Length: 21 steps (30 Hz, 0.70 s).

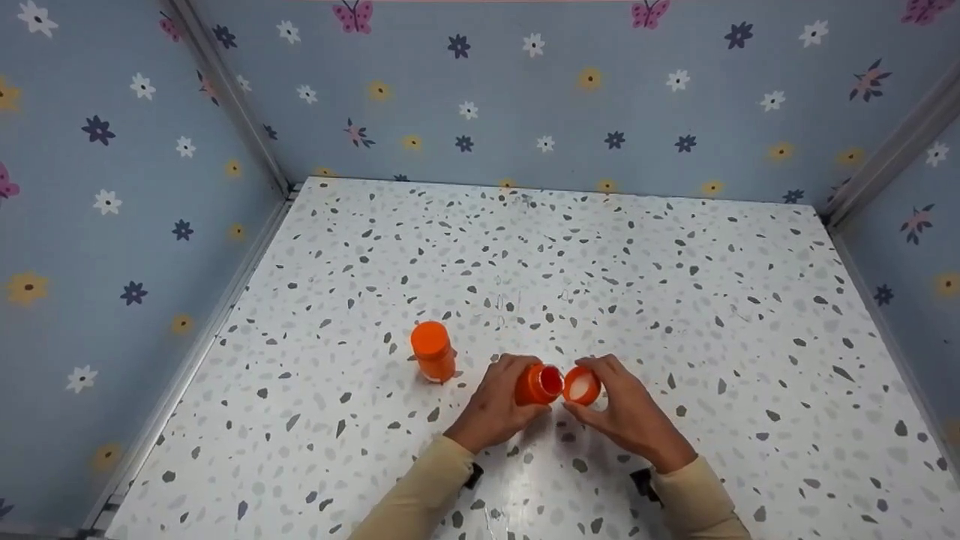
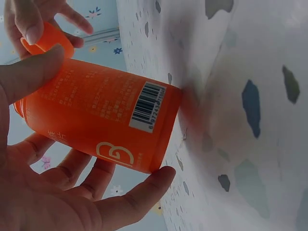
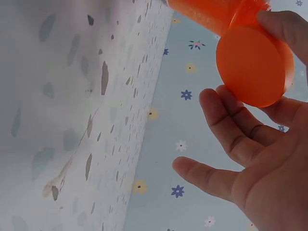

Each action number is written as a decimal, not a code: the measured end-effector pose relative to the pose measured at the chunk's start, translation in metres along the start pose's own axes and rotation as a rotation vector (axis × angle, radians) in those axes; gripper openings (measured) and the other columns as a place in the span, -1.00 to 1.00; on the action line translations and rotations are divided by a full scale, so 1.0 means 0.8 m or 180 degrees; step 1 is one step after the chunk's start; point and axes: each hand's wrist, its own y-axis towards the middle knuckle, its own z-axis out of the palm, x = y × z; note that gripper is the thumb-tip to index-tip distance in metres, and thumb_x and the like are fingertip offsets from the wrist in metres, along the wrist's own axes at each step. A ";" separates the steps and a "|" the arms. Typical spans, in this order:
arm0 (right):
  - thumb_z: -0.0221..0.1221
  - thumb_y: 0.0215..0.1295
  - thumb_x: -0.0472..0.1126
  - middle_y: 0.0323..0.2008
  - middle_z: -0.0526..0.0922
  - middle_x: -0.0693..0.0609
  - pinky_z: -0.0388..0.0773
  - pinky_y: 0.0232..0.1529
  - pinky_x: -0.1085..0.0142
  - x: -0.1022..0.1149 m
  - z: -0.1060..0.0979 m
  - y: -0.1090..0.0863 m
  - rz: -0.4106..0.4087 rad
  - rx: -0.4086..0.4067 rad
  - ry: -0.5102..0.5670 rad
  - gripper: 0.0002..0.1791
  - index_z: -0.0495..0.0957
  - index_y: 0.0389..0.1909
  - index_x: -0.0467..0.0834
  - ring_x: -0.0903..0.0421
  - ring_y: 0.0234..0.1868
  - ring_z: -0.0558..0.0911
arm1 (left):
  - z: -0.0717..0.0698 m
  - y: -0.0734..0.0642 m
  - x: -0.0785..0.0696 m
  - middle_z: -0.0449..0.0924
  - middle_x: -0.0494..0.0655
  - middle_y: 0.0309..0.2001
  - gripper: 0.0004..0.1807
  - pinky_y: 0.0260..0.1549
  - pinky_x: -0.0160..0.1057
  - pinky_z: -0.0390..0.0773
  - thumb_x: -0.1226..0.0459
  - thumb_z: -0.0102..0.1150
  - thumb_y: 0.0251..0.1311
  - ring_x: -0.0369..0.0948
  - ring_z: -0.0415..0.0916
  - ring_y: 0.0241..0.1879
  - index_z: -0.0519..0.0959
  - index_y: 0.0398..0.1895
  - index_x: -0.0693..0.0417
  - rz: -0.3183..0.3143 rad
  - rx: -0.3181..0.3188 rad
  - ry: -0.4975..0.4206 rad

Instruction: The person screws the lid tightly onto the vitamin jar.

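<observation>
An orange bottle (image 1: 529,387) with its mouth uncovered is gripped by my left hand (image 1: 495,405), tilted toward the right. In the left wrist view the bottle (image 2: 96,106) shows a barcode and pale printing, and its base is close to the tabletop; contact cannot be told. My right hand (image 1: 626,409) pinches a round orange cap (image 1: 583,386) by its rim, with its pale inner side facing the bottle mouth. The cap's smooth outer face (image 3: 250,65) shows in the right wrist view. What the bottle contains cannot be made out.
A second orange bottle (image 1: 435,356), capped, stands upright to the left of my hands. The speckled white tabletop (image 1: 585,270) is bordered by blue flowered panels (image 1: 495,97) at the back and both sides.
</observation>
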 end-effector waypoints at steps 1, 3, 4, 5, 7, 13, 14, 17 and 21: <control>0.48 0.10 -0.22 -0.09 0.55 -0.02 0.64 -0.06 0.17 0.001 0.000 0.000 -0.0033 -0.0016 -0.0016 -0.40 0.48 0.14 -0.25 0.12 -0.13 0.58 | 0.000 0.000 0.000 0.45 -0.01 0.16 -0.36 0.11 -0.05 0.53 0.30 0.49 0.04 -0.09 0.41 0.14 0.47 0.23 0.06 -0.0003 -0.0003 -0.0003; 0.49 0.08 -0.22 -0.08 0.56 -0.02 0.63 -0.04 0.19 0.002 0.000 0.000 -0.0085 -0.0046 -0.0036 -0.39 0.48 0.14 -0.25 0.12 -0.12 0.58 | 0.001 0.000 0.000 0.46 -0.01 0.15 -0.37 0.12 -0.04 0.52 0.30 0.49 0.03 -0.09 0.42 0.14 0.48 0.22 0.07 0.0023 -0.0028 -0.0004; 0.49 0.07 -0.22 -0.08 0.56 -0.02 0.63 -0.03 0.19 0.003 0.000 0.000 -0.0109 -0.0058 -0.0036 -0.38 0.48 0.15 -0.26 0.12 -0.11 0.59 | 0.001 0.000 0.000 0.46 -0.01 0.15 -0.37 0.13 -0.04 0.52 0.30 0.50 0.03 -0.09 0.42 0.13 0.48 0.21 0.07 0.0036 -0.0039 -0.0001; 0.50 0.06 -0.22 -0.07 0.57 -0.02 0.63 -0.03 0.18 0.003 0.000 0.000 -0.0134 -0.0073 -0.0028 -0.36 0.47 0.15 -0.27 0.12 -0.11 0.59 | 0.001 -0.001 0.000 0.46 -0.01 0.15 -0.37 0.13 -0.04 0.51 0.30 0.50 0.03 -0.09 0.42 0.13 0.48 0.21 0.07 0.0049 -0.0047 0.0002; 0.52 0.03 -0.23 -0.06 0.58 -0.03 0.63 0.00 0.14 0.003 0.000 0.000 -0.0173 -0.0099 0.0007 -0.34 0.46 0.14 -0.28 0.11 -0.09 0.59 | 0.001 -0.001 0.000 0.47 -0.01 0.14 -0.37 0.13 -0.03 0.51 0.30 0.50 0.02 -0.09 0.43 0.13 0.49 0.21 0.07 0.0081 -0.0064 0.0017; 0.55 -0.03 -0.29 -0.08 0.59 0.00 0.60 0.04 0.09 0.004 0.002 0.001 -0.0333 -0.0189 0.0071 -0.35 0.46 0.09 -0.25 0.11 -0.06 0.59 | 0.002 -0.001 -0.001 0.48 -0.08 0.13 -0.40 0.12 -0.02 0.51 0.29 0.50 0.03 -0.12 0.41 0.12 0.49 0.18 0.01 0.0078 -0.0040 0.0048; 0.55 -0.04 -0.29 -0.09 0.59 0.01 0.60 0.04 0.08 0.004 0.002 0.002 -0.0359 -0.0201 0.0077 -0.35 0.46 0.08 -0.24 0.12 -0.06 0.59 | 0.002 -0.002 -0.002 0.48 -0.09 0.13 -0.40 0.13 -0.03 0.50 0.29 0.49 0.04 -0.13 0.40 0.12 0.49 0.18 0.01 0.0076 -0.0041 0.0048; 0.55 -0.03 -0.29 -0.08 0.56 0.02 0.60 0.02 0.05 0.006 0.005 0.002 -0.0411 -0.0224 0.0089 -0.36 0.47 0.09 -0.23 0.13 -0.05 0.59 | 0.003 -0.002 0.000 0.51 -0.10 0.11 -0.42 0.11 -0.05 0.50 0.27 0.49 0.06 -0.13 0.41 0.10 0.50 0.17 0.01 0.0150 -0.0098 0.0084; 0.53 -0.02 -0.31 -0.05 0.52 -0.01 0.63 -0.04 0.05 0.010 0.007 0.003 -0.0394 -0.0178 0.0128 -0.34 0.47 0.13 -0.25 0.10 -0.09 0.57 | 0.005 -0.003 0.000 0.56 -0.07 0.07 -0.43 0.09 -0.07 0.52 0.23 0.50 0.06 -0.12 0.43 0.06 0.50 0.15 0.03 0.0262 -0.0169 0.0116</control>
